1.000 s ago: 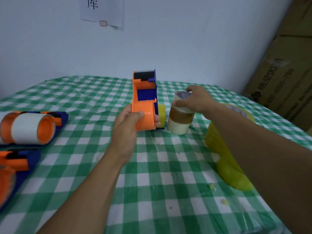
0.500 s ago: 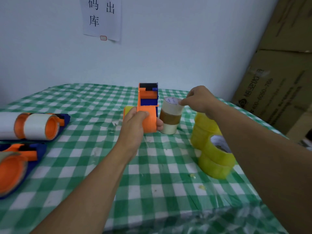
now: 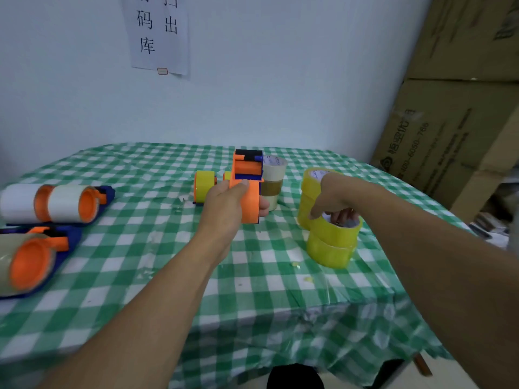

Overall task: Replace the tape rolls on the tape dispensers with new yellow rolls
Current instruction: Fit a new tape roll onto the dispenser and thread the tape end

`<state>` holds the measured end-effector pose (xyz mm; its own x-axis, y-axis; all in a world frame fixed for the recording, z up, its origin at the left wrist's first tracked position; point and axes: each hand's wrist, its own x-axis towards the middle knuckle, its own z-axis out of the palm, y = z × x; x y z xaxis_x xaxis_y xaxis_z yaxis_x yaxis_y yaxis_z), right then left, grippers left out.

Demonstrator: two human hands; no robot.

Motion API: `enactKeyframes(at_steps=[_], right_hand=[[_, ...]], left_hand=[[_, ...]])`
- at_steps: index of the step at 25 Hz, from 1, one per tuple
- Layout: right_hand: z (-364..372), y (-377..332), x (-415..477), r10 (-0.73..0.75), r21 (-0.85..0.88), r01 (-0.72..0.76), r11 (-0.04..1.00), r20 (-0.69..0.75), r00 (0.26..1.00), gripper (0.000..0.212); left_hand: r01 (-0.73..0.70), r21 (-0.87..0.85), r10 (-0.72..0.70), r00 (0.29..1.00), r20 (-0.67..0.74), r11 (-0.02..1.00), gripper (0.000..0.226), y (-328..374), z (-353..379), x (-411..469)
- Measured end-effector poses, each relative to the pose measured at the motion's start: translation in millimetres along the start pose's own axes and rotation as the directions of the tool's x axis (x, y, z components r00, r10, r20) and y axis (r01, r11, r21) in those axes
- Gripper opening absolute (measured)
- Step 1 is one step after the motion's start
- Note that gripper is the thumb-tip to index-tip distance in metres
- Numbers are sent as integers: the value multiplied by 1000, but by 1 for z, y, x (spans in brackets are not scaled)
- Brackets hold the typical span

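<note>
Switching targets: your right hand (image 3: 331, 200) has left the used rolls (image 3: 271, 182) stacked just right of the dispenser (image 3: 247, 175). It has come down on the top yellow roll (image 3: 334, 228), further right of the dispenser and nearer you. The thumb is outside the wall and the fingers hook into the core, so it pinches that roll. The roll is not lifted yet and sits on a second yellow roll (image 3: 328, 252). Another yellow stack (image 3: 309, 186) stands between that pair and the dispenser, partly behind your wrist.

Your left hand (image 3: 224, 209) stays clamped round the dispenser's orange hub, fingers wrapped, holding it upright. The hub looks bare, so you're likely past removal and on the new-roll pickup.

Just left of the dispenser sits a loaded dispenser (image 3: 204, 186) already carrying yellow tape. Far left of it lie two pale-roll dispensers (image 3: 64, 203), probably still to do.

Writing: the wall notice (image 3: 160, 35) above and left of the dispenser reads 码, 出, 库, with its top row cut off. The cardboard box (image 3: 438, 141) far right of it shows "400-6050-766" beside a logo, and its characters are too blurry to read. The core labels are too small to read.
</note>
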<state>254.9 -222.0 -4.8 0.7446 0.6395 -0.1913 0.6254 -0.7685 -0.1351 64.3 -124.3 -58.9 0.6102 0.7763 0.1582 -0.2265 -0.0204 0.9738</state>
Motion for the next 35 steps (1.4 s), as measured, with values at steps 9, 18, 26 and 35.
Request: enactKeyframes(at_steps=[9,18,26,35], right_hand=[[10,3,1,40,73,-40,997,2,999,36],[-27,-33,-26,-107,600,158,785,-121,987,20],[-21,-65,-45,-395,843,220,490,-9,918,23],[-3,-78,-30,-331,860,203,467,-43,943,63]], left_hand=[[69,60,-71,997,37,996,25,5,-4,-7],[45,19,-44,999,-18,999,24,12,-14,-4],[36,96,-25,994,-111,995,34,17,-24,2],[-49,-13,47,987,-152,999,22,22,-35,4]])
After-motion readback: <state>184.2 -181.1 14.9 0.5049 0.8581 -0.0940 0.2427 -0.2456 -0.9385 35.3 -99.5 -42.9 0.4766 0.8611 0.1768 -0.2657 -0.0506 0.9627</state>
